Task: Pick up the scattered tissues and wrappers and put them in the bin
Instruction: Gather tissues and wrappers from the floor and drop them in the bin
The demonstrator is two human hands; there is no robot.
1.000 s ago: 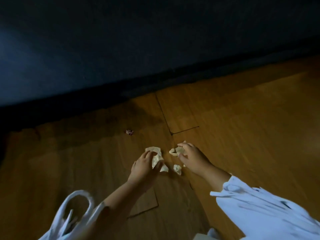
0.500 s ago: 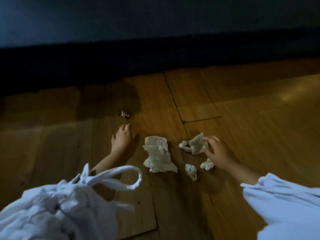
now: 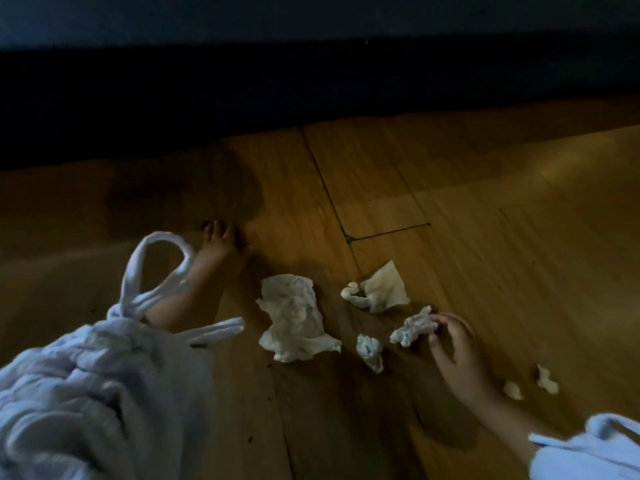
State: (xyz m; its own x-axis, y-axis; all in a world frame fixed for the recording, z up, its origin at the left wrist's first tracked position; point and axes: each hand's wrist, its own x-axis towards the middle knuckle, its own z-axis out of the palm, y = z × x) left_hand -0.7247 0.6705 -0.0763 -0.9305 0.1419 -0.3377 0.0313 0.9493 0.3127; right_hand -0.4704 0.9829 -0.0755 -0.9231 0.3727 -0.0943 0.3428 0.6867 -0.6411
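Several white tissues lie on the wooden floor (image 3: 485, 202). A large crumpled tissue (image 3: 294, 317) is in the middle. To its right lie a flat tissue with a twisted end (image 3: 382, 289) and a small tissue ball (image 3: 370, 348). My right hand (image 3: 457, 351) pinches the right edge of a crumpled tissue (image 3: 412, 330), which rests on the floor. Two small scraps (image 3: 512, 390) (image 3: 547, 379) lie right of that hand. My left hand (image 3: 218, 251) reaches forward with its fingertips down on the floor; what is under them is hidden. A white plastic bag (image 3: 76, 393) hangs on my left forearm.
A dark wall and skirting (image 3: 311, 81) run along the far edge of the floor. The bag's handle loop (image 3: 156, 244) stands up in front of my left wrist. My white sleeve (image 3: 588, 452) fills the lower right corner.
My right hand left the flat tissue and moved down to the crumpled one. My left hand reached further forward to where the small pink wrapper lay; that wrapper is now out of sight.
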